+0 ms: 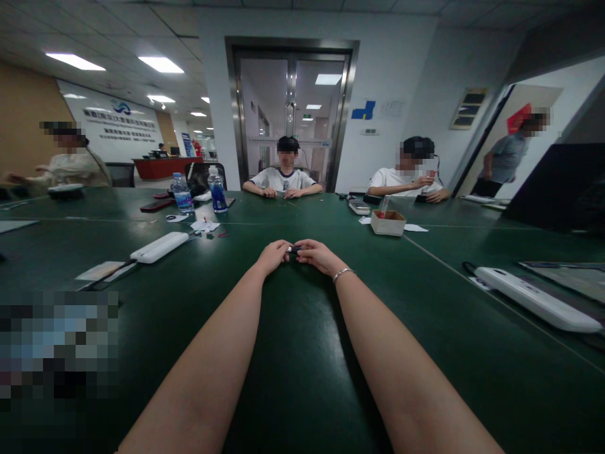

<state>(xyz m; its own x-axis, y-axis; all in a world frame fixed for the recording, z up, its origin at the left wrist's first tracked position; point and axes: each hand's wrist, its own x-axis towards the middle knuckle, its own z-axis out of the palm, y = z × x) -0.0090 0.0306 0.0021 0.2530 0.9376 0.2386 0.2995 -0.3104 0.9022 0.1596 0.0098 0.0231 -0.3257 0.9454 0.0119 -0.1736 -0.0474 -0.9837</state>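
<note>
Fingertips of the left hand [273,255] and right hand [317,253] pinch a small dark object [293,250] between them — at twelve o'clock on the green table [302,353]. Best kept low and steady — a cardboard box [388,222] sits at one o'clock.

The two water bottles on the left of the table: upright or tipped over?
Upright. Both water bottles stand on their bases on the green table, caps up.

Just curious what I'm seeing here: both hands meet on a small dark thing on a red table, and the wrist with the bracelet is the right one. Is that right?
Not quite. The table is dark green, not red, as the head view shows. The rest holds: the left hand and right hand meet on a small dark thing, and the bracelet is on the right wrist.
</note>
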